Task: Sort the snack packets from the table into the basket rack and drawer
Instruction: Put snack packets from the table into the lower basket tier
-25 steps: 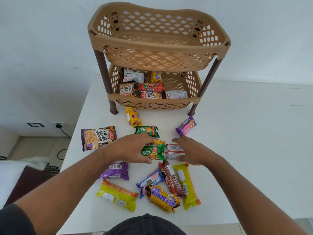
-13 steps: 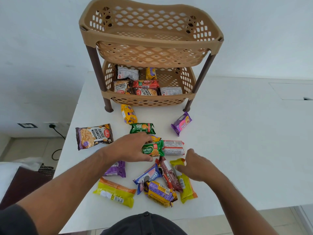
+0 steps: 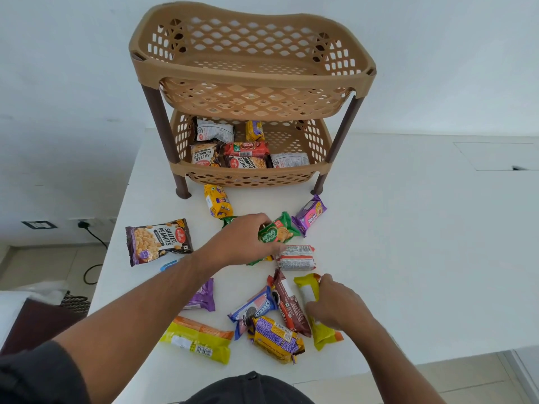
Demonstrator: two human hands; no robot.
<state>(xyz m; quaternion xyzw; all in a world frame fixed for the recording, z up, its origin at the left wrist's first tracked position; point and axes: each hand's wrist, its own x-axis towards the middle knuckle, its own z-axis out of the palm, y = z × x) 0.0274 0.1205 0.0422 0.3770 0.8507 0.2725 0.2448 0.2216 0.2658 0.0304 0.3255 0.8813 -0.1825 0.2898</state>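
Observation:
A tan two-tier basket rack (image 3: pixel 250 83) stands at the back of the white table (image 3: pixel 408 243). Its lower basket (image 3: pixel 248 177) holds several snack packets; the upper one looks empty. My left hand (image 3: pixel 242 240) grips a green Moms Magic packet (image 3: pixel 277 230), lifted slightly and tilted above the table. My right hand (image 3: pixel 335 307) closes on a long yellow packet (image 3: pixel 323 335) lying near the front. Loose on the table are a salted peanuts bag (image 3: pixel 159 240), a white-and-red packet (image 3: pixel 296 257), an Oreo packet (image 3: pixel 253 310) and others.
A purple Jim Jam packet (image 3: pixel 309 214) and a yellow packet (image 3: pixel 217 200) lie just before the rack's legs. A yellow-orange packet (image 3: pixel 198 339) and a gold-purple one (image 3: pixel 275 339) sit at the front edge. Bare table spreads right. Floor, a wall socket and cable are left.
My left hand has lifted the green Moms Magic packet up and toward the rack. My right hand left the white-and-red packet, drew back and closed on the long yellow packet.

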